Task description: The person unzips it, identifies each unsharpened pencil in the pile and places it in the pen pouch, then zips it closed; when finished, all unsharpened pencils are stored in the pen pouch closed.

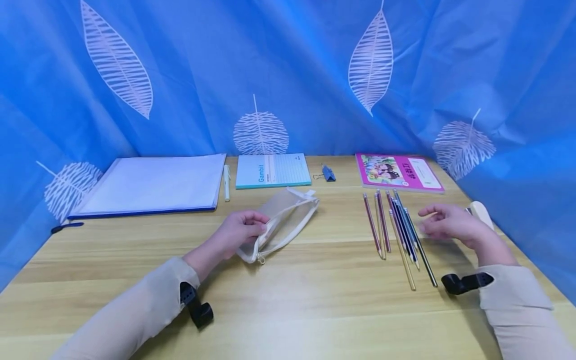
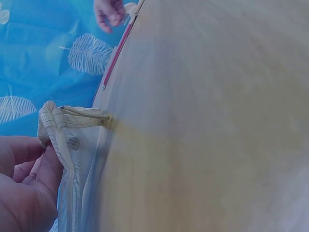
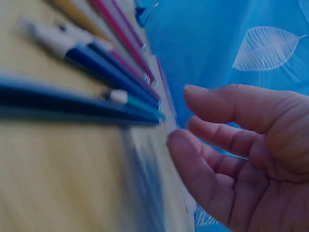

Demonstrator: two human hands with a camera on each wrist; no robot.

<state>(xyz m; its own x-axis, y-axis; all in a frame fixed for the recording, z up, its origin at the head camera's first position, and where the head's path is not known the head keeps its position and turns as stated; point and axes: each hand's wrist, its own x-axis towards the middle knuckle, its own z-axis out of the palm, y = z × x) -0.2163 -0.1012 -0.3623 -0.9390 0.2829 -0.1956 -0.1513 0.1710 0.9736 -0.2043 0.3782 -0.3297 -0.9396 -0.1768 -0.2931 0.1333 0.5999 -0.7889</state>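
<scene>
My left hand [image 1: 238, 231] pinches the near edge of a white mesh zip pouch [image 1: 294, 220] between thumb and fingers. The pouch's mouth gapes upward, and its zipper pull [image 1: 261, 259] hangs at the near corner. In the left wrist view the fingertips grip the pouch's seam [image 2: 67, 159]. My right hand [image 1: 454, 225] hovers just right of a loose group of pencils [image 1: 402, 230], its fingers loosely bent and holding nothing. In the right wrist view a gap shows between thumb and fingers, beside the dark blue pencils [image 3: 96, 65].
Along the back lie a white board with a blue edge [image 1: 153, 182], a white pen [image 1: 226, 182], a Gambit notebook [image 1: 273, 171], a blue binder clip [image 1: 328, 173] and a pink booklet [image 1: 399, 173]. A white object [image 1: 481, 214] is partly behind my right hand.
</scene>
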